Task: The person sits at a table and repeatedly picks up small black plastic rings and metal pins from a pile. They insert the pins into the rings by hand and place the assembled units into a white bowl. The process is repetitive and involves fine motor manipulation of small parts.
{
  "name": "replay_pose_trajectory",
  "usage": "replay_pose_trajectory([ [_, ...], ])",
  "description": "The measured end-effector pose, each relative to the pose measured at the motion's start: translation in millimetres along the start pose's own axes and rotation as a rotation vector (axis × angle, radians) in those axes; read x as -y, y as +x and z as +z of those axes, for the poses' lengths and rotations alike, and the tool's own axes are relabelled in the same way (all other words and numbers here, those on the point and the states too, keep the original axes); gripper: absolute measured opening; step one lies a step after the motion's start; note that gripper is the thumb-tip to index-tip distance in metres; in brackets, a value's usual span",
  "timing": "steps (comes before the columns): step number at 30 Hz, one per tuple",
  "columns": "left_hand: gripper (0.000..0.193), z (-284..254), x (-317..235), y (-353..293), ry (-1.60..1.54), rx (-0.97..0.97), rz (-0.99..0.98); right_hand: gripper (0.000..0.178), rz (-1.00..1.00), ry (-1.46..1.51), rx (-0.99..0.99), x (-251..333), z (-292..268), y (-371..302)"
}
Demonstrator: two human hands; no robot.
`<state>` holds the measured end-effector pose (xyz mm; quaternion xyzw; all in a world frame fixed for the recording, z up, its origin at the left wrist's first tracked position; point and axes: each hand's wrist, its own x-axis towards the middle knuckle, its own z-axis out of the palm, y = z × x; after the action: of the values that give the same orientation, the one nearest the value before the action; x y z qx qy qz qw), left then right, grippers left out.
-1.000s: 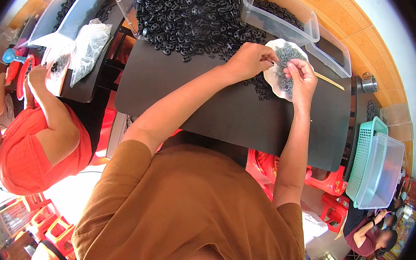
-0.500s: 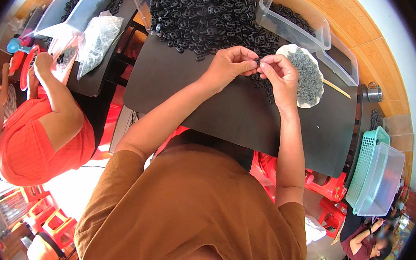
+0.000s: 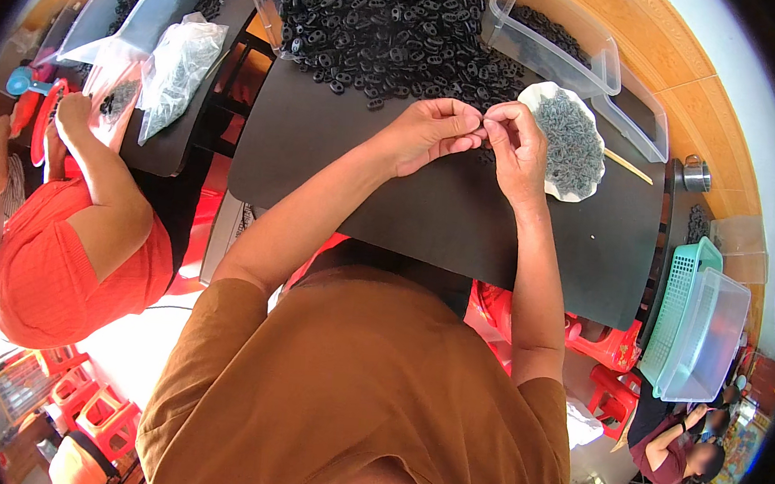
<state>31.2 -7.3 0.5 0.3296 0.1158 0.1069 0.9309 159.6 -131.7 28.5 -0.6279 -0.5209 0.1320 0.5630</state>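
Pieces (image 3: pixel 382 23), glossy black ovals, two-holed, heap at far edge of bench (image 3: pixel 416 222). Left hand (image 3: pixel 434 138) and right hand (image 3: pixel 516 157) meet nearby, grip pinched on small dark piece (image 3: pixel 482 125), mostly hidden.

Bright overall, strongest at lower left, where the floor (image 3: pixel 138 341) clips to white. Glare on the plastic bag (image 3: pixel 180 76). Bench (image 3: pixel 363 208) evenly lit. Heaped black pieces (image 3: pixel 377 32) lose detail. Fisheye bends the wood wall (image 3: pixel 670 69); dark vignette around the rim.
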Motion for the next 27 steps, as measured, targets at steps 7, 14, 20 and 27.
replay_pose_trajectory([
  [7, 0.021, 7.3, 2.8, -1.4, 0.26, -0.086, 0.096, 0.005, 0.085, 0.03, -0.05, -5.7, 1.6, -3.3],
  [14, 0.018, 7.0, 3.5, -1.9, 0.414, -0.047, 0.183, 0.005, 0.208, 0.217, -0.02, 0.0, -0.7, -3.5],
  [20, 0.018, 2.7, 1.0, -0.4, 0.528, -0.138, 0.21, 0.004, 0.229, 0.279, 0.041, -4.5, -4.5, -4.2],
  [27, 0.019, 2.3, 4.3, -0.8, 0.485, -0.126, 0.201, 0.004, 0.238, 0.329, 0.0, -5.9, -7.8, -3.5],
])
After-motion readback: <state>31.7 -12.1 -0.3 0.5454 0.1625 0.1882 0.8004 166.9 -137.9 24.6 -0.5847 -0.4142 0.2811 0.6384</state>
